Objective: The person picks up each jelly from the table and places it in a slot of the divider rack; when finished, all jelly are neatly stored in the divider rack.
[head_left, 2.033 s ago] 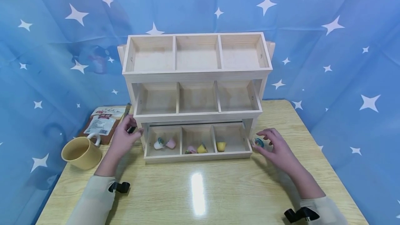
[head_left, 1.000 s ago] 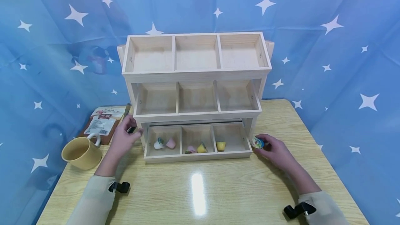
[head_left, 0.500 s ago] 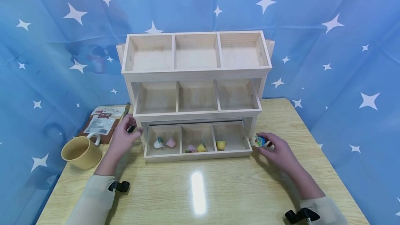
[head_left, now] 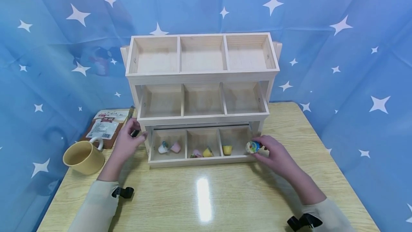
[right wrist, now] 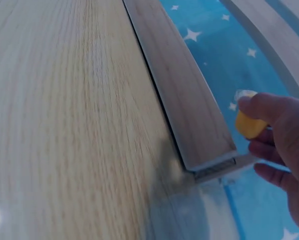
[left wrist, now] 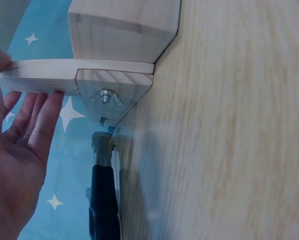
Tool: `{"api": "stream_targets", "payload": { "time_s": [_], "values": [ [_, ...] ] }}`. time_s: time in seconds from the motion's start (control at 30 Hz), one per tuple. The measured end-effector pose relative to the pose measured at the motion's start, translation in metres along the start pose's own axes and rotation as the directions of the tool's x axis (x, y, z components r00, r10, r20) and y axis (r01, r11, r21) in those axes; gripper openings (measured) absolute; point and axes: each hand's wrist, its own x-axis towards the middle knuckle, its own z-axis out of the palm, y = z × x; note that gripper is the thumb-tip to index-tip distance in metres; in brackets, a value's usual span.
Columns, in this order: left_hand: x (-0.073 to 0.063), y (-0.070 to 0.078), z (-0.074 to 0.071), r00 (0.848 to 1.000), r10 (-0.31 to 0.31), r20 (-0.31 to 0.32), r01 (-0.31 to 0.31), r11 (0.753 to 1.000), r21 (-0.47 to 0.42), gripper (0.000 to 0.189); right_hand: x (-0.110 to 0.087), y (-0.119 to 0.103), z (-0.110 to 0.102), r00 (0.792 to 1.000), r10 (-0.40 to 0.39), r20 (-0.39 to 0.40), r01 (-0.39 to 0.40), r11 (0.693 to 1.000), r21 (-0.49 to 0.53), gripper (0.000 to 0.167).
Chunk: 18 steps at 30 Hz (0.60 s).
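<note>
A three-tier wooden rack (head_left: 202, 78) stands at the back of the table. My right hand (head_left: 275, 154) pinches a small jelly cup (head_left: 252, 147) with a colourful printed lid, over the right end of the bottom tray (head_left: 203, 162). In the right wrist view this jelly cup (right wrist: 248, 126) looks yellow, between thumb and fingers. My left hand (head_left: 126, 143) grips the rack's left upright (left wrist: 39, 72), thumb on one side and fingers on the other. Several small cups lie in the bottom tray, including a white cup (head_left: 163, 148), a pink cup (head_left: 175, 148) and a yellow cup (head_left: 227, 150).
A yellow mug (head_left: 84, 158) stands on the left, in front of a brown-and-white food pouch (head_left: 104, 126). Beside the rack's left foot lies a black-handled tool (left wrist: 103, 200). Starry blue cloth (head_left: 338, 63) hangs behind the table (head_left: 180, 196).
My right hand has taken hold of the jelly cup on the table right of the rack, lifted it and moved it left over the tray's end. My left hand stays in place.
</note>
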Motion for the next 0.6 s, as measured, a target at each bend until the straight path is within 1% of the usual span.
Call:
{"api": "stream_targets", "payload": {
  "time_s": [0.1, 0.2, 0.37, 0.5, 0.6],
  "values": [
    [-0.001, 0.0, 0.0, 1.0, -0.006, -0.003, 0.006, 1.0, 0.001, 0.035, 0.006, -0.005, 0.003, 0.998, 0.023, 0.06, -0.023, 1.0, 0.001, 0.043],
    [-0.001, 0.001, 0.001, 1.0, 0.002, -0.006, -0.002, 1.0, 0.013, 0.038, 0.013, -0.007, 0.006, 0.994, 0.028, 0.102, -0.027, 0.999, -0.018, 0.039],
    [-0.002, 0.002, 0.003, 1.0, 0.008, -0.011, -0.008, 0.999, 0.035, 0.042, 0.022, -0.009, 0.009, 0.989, 0.036, 0.145, -0.03, 0.999, -0.041, 0.039],
    [-0.002, 0.003, 0.003, 1.0, -0.001, -0.007, 0.001, 1.0, 0.018, 0.045, 0.027, -0.012, 0.01, 0.986, 0.038, 0.165, -0.031, 0.998, -0.045, 0.036],
    [-0.002, 0.003, 0.002, 1.0, 0.008, -0.006, -0.008, 1.0, 0.0, 0.046, 0.031, -0.014, 0.01, 0.984, 0.038, 0.174, -0.03, 0.998, -0.051, 0.032]
  ]
}}
